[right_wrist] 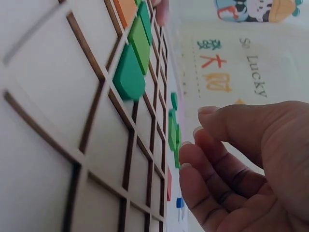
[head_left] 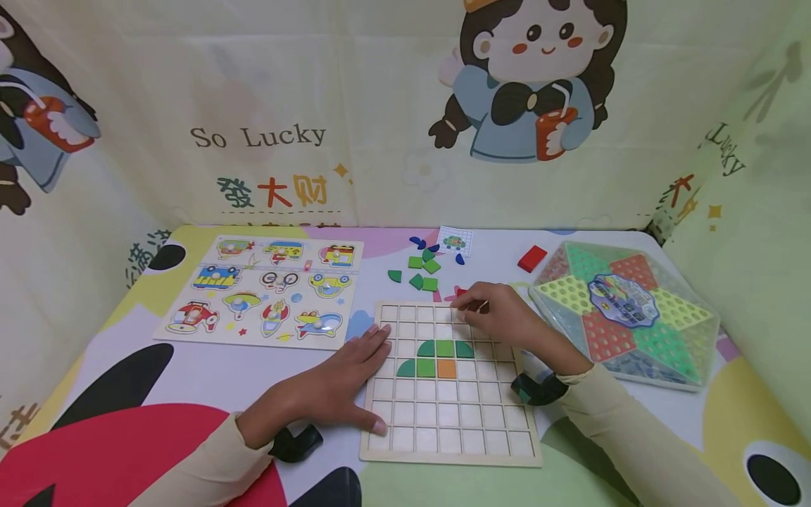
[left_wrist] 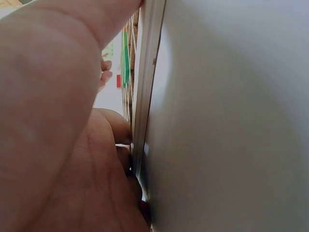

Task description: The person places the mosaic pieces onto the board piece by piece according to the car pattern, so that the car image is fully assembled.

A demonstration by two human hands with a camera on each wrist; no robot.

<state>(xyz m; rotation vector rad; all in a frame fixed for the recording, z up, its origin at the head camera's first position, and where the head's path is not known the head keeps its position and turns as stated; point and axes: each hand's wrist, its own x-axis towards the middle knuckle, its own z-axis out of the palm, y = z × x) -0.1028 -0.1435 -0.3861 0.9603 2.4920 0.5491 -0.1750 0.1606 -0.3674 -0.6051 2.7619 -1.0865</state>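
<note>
The left hand [left_wrist: 82, 169] touches the wooden board [left_wrist: 147, 67] edge.

Looks like a play corner; cannot tell in what building.
Walled at back and sides by pale cloth [head_left: 380, 84] printed with cartoon figures [head_left: 500, 123] and "So Lucky" [head_left: 258, 137]; furnished with a brightly patterned surface [head_left: 222, 373], bearing a vehicle picture board [head_left: 256, 290], a gridded board [head_left: 443, 415], small coloured pieces [head_left: 415, 263] and a flat plastic box [head_left: 624, 313].

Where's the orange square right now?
In the head view, the orange square sits in the wooden grid board, just right of one green square and directly below another green square.
</note>
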